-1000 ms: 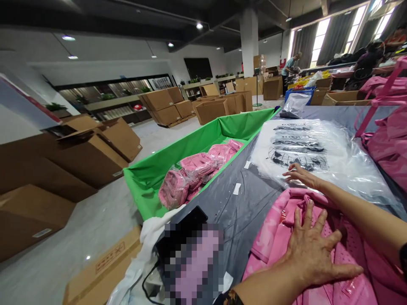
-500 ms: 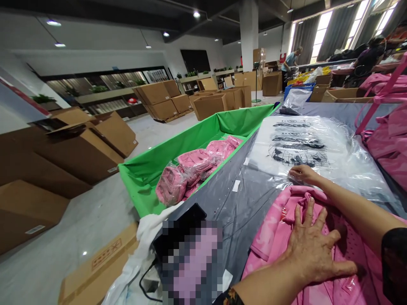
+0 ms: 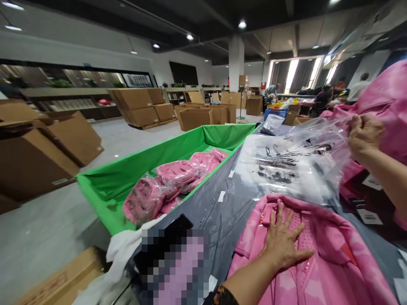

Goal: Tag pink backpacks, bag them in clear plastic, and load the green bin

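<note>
A pink backpack (image 3: 321, 271) lies on the grey-covered table in front of me. Flat on its upper part rests my left hand (image 3: 282, 241), fingers spread. My right hand (image 3: 365, 133) is raised at the right, its fingers closed on the edge of a clear plastic bag (image 3: 330, 140). That bag is partly lifted off a stack of printed plastic bags (image 3: 273, 165) lying beyond the backpack. Close behind my right hand stand more pink backpacks (image 3: 388, 101), with white tags hanging low on them.
Left of the table, a green fabric bin (image 3: 143, 156) holds several plastic-wrapped pink backpacks (image 3: 178, 173). A black phone-like device (image 3: 178, 228) lies at the table's near left edge. Cardboard boxes (image 3: 136, 106) stand on the floor. Other people work far back.
My right hand has moved up and right from the stack's near edge, lifting a plastic bag. My left hand stays on the backpack. The camera view has turned to the right.
</note>
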{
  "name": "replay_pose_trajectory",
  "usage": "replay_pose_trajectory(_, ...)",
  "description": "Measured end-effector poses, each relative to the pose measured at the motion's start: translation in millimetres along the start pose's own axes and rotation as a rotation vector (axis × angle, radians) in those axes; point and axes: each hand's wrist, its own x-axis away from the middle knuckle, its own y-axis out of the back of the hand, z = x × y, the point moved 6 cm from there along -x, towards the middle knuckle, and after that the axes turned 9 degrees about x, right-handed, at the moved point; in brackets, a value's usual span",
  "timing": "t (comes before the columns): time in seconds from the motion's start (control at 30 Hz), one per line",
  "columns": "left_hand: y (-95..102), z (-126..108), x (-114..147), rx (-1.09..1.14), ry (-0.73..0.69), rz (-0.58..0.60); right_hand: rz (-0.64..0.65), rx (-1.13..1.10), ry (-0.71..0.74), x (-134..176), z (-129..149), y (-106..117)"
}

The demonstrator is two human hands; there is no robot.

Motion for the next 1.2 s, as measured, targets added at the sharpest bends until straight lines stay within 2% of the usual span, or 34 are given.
replay_pose_trajectory(0.07, -0.7, 2.4, -3.0, -0.004, -0.017, -0.003, -0.022, 0.041, 0.044, 17.2, 25.0, 46.2)
replay_pose_trajectory(0.1, 0.5, 1.9, -4.7, -0.005, -0.025, -0.006, 0.028, 0.041, 0.081, 31.6, 36.2, 60.2)
replay_pose_trajectory(0.17, 7.5, -5.2, -7.2, 0.033, -0.035, -0.039, 0.172, 0.021, 0.148, 69.9, 53.1, 73.9)
replay_pose_trajectory(0.23, 20.4, -22.7, -7.1, 0.176, -0.049, -0.133, 0.278, -0.017, 0.153, 115.7, 60.8, 76.6)
replay_pose_trajectory(0.33, 39.6, -59.2, -0.8, 0.612, -0.068, -0.323, 0.424, -0.103, 0.115, 190.1, 67.3, 64.9)
replay_pose_trajectory(0.43, 42.9, -75.6, 11.4, 0.965, 0.137, -0.511, 0.489, -0.166, 0.115, 254.0, 75.7, 49.7)
replay_pose_trajectory(0.5, 37.8, -75.1, 25.4, 0.992, 0.305, -0.561, 0.425, -0.119, 0.067, 276.5, 71.9, 45.1)
replay_pose_trajectory(0.57, 31.7, -71.2, 45.0, 0.938, 0.390, -0.495, 0.306, -0.022, -0.039, 280.2, 56.6, 46.5)
replay_pose_trajectory(0.63, 27.2, -67.5, 72.2, 0.868, 0.427, -0.360, 0.192, 0.060, -0.137, 271.2, 36.8, 52.4)
replay_pose_trajectory(0.7, 28.0, -68.9, 104.3, 0.796, 0.453, -0.242, 0.122, 0.095, -0.159, 259.1, 23.2, 58.6)
replay_pose_trajectory(0.77, 38.0, -82.4, 129.3, 0.648, 0.388, -0.196, 0.091, 0.114, -0.123, 253.7, 22.0, 62.3)
replay_pose_trajectory(0.83, 56.1, -110.1, 137.0, 0.337, 0.180, -0.240, 0.115, 0.119, -0.041, 260.2, 35.8, 60.5)
replay_pose_trajectory(0.9, 72.8, -139.9, 129.4, -0.045, -0.047, -0.349, 0.180, 0.114, 0.074, 277.1, 60.1, 55.5)
replay_pose_trajectory(0.97, 84.9, -149.8, 112.1, -0.294, -0.105, -0.455, 0.246, 0.119, 0.221, 299.0, 85.6, 53.7)
replay_pose_trajectory(1.03, 92.0, -137.5, 94.1, -0.375, -0.028, -0.462, 0.258, 0.169, 0.424, 320.5, 104.8, 60.1)
replay_pose_trajectory(1.1, 96.0, -116.8, 87.9, -0.377, 0.031, -0.435, 0.208, 0.277, 0.622, 338.3, 110.6, 72.8)
replay_pose_trajectory(1.2, 105.0, -88.8, 105.5, -0.411, 0.027, -0.519, 0.139, 0.442, 0.759, 354.5, 93.6, 90.9)
